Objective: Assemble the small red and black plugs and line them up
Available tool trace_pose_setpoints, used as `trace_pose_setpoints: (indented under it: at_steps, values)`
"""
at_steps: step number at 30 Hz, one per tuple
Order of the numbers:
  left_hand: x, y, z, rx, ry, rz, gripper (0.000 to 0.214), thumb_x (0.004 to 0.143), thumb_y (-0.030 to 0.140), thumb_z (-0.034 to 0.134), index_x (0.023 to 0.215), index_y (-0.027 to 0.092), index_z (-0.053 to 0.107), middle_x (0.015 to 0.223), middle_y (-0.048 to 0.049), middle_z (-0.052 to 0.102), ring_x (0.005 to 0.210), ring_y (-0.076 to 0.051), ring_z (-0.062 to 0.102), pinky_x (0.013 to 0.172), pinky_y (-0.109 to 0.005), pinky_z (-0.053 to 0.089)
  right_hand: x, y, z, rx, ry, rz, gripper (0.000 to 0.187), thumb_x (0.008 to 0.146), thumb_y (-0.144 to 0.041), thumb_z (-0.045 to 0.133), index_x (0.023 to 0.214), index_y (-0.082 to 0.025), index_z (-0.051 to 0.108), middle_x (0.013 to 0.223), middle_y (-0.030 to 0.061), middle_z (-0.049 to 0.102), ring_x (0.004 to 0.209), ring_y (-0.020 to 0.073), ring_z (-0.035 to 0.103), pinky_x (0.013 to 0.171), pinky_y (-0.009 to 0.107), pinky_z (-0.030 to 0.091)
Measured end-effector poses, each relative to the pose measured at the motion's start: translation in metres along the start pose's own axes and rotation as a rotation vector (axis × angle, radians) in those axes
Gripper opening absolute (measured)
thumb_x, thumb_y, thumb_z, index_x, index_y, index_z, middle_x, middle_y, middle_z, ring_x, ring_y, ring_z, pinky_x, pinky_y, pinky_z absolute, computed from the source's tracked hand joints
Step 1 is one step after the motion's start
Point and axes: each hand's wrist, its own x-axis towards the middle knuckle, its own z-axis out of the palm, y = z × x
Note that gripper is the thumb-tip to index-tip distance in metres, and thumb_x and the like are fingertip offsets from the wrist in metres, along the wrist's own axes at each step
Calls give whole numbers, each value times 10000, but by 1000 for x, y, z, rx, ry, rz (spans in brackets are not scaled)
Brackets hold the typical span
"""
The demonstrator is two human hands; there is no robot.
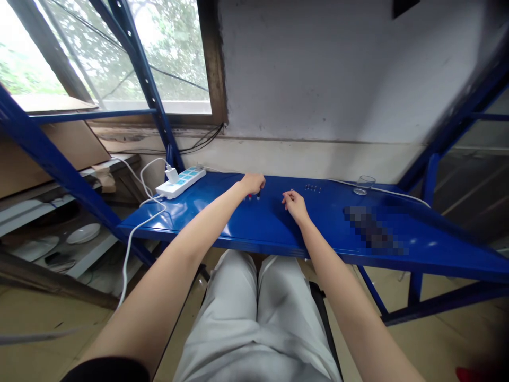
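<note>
I sit at a blue metal shelf [278,228] that serves as a table. My left hand [253,183] rests on it with fingers curled, closed over small red and dark pieces [253,197] just below the fingers. My right hand [294,201] lies a little to the right, fingers pinched together on something too small to make out. A short row of tiny dark parts [313,188] sits on the shelf beyond my right hand.
A white power strip [181,182] with a plugged charger and white cable lies at the left. A small clear glass dish [365,184] stands at the back right. Blue rack posts flank both sides. Plates sit on a low shelf [81,233] at left.
</note>
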Motion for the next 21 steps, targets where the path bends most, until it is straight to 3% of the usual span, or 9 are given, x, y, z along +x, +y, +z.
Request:
trace_pose_setpoints:
  at_steps: [10,21]
  values:
    - [-5,-12,3,268,-93,44,268,671,22,515,847,159,662,993,-86,673,997,-244,573,879,-376,353,2,4,1,-45,2,-24,223,743,-365,451,804,-175,551,629,15,580,457,110,466,487,250,380]
    - [-3,-16,8,230,-50,39,253,657,16,538,805,171,674,963,-88,680,966,-247,592,857,-359,360,3,5,0,-80,2,-22,219,745,-343,440,810,-173,561,648,25,595,543,130,516,544,258,406]
